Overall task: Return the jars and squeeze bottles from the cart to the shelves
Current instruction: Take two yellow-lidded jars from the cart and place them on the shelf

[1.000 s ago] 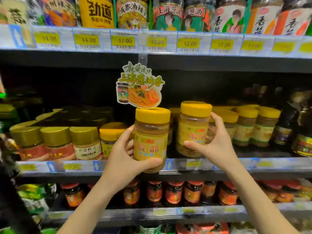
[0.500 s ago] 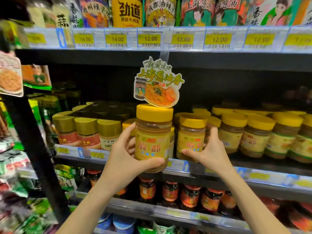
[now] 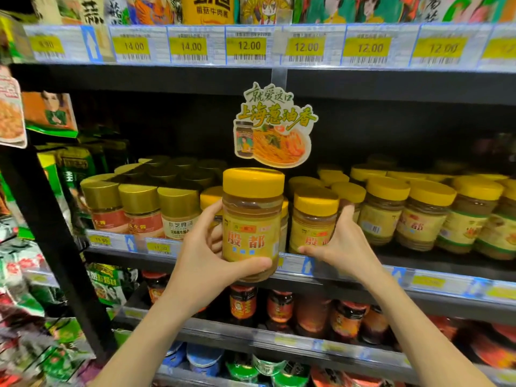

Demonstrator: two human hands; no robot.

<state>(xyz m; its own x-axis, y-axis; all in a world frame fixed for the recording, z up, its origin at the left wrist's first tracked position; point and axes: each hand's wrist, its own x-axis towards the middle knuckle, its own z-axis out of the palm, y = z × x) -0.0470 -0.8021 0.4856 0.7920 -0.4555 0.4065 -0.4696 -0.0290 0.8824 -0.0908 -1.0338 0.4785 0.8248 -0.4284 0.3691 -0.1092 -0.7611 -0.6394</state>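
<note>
The left hand (image 3: 206,263) wraps a yellow-lidded clear plastic jar of tan paste (image 3: 252,224) upright before the shelf edge (image 3: 349,270), while the right hand (image 3: 344,247) cups a matching shelved jar (image 3: 314,222) beside it, likely clearing a slot.

Gold-lidded jars (image 3: 141,210): three in front row. Hanging promo card (image 3: 275,125): one. Hands: two.
</note>
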